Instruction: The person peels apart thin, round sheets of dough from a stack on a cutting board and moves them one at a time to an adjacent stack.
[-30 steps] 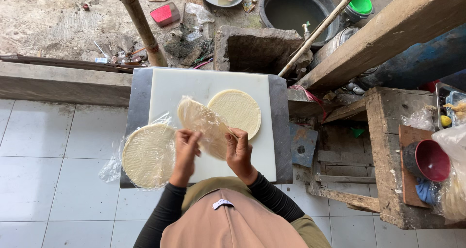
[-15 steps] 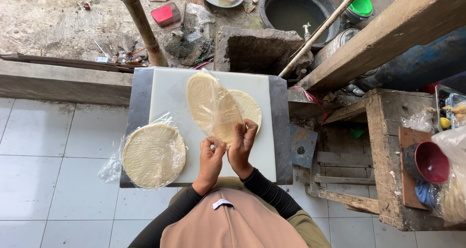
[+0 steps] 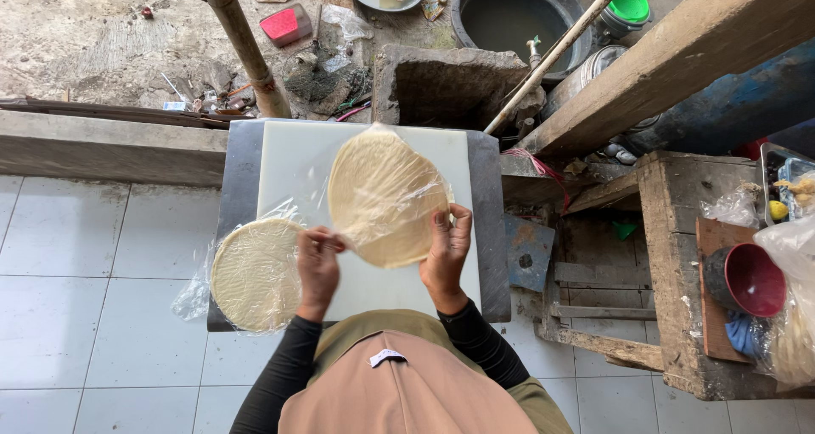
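Holding a round sheet over the board

Head view: both hands hold 1 thin round sheet (image 3: 386,198), wrapped in clear film, up over the white board (image 3: 293,158). The left hand (image 3: 317,264) pinches the sheet's lower left edge, fingers closed on it. The right hand (image 3: 447,251) grips the lower right edge, fingers curled over the rim. The sheet hangs tilted, clear of the board as far as can be told, and hides whatever lies under it.

A stack (image 3: 257,273) of like rounds in loose plastic rests at the board's left corner, just beside the left hand, overhanging the metal worktop (image 3: 238,166). By the look of it, 1 sheet is off the stack and in hand but not yet laid flat; the stack is left to go through.

To the right stands a rough wooden bench (image 3: 671,256) with a red bowl (image 3: 751,279) on it.
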